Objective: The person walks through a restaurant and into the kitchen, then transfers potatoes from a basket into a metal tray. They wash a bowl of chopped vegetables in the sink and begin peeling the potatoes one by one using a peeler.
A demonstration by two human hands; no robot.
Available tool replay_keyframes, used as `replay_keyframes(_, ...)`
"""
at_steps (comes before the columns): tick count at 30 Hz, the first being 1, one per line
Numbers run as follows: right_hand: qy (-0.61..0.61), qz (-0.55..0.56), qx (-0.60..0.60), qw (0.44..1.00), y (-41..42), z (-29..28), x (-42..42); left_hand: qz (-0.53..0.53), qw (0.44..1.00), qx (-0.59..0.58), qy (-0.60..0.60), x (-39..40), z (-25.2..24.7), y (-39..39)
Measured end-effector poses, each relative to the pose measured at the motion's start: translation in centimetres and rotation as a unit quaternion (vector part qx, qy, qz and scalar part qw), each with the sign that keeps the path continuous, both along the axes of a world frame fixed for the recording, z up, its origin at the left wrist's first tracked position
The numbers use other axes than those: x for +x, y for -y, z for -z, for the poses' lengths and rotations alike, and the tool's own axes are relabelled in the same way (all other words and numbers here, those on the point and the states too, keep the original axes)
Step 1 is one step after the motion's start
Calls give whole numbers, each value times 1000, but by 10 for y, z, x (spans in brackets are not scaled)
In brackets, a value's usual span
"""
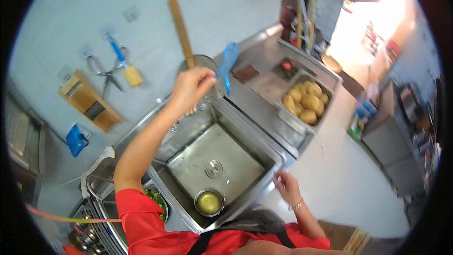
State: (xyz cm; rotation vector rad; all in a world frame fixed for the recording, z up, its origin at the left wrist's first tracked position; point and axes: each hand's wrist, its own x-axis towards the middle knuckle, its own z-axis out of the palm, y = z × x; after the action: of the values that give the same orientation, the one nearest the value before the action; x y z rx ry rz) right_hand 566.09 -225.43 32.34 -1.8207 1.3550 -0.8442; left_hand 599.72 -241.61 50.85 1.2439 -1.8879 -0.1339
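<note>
My left hand (193, 86) is raised above the back of the steel sink (244, 127), thumb and fingertips close together. Right beside the fingertips is a translucent blue loop (228, 62); I cannot tell whether they hold it or only pass in front of it. Near the sink's front right corner is my right hand (288, 187), with loosely bent fingers and nothing visible in them. A round metal bowl (208, 203) of yellowish liquid stands in the sink near the drain (214, 169). Behind my left hand, the faucet area is partly hidden.
A steel pan of potatoes (308, 102) sits on the counter (262, 92) to the right. On the wall hang a rolling pin (181, 30), scissors (108, 74), a yellow brush (132, 75) and a wooden slicer (90, 102). Chopped greens (155, 198) lie left of the sink.
</note>
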Motion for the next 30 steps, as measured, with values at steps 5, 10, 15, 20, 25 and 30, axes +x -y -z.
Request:
replay_keyframes(5,388,10,100,916,30,-65,23,189,977,12,96,-97,33,-75)
replay_keyframes(10,521,7,205,829,27,-74,7,238,968,17,84,-151,61,-105)
replay_keyframes(15,495,95,131,854,11,-68,-27,190,912,286,-227,-187,85,-133)
replay_keyframes(20,452,101,77,883,11,-61,-69,201,807,419,-364,-239,127,-152)
replay_keyframes(25,392,54,31,918,22,-56,-146,194,800,410,-393,-325,136,-139)
replay_keyframes(30,389,46,19,920,36,-40,-234,192,801,417,-384,-412,157,-119)
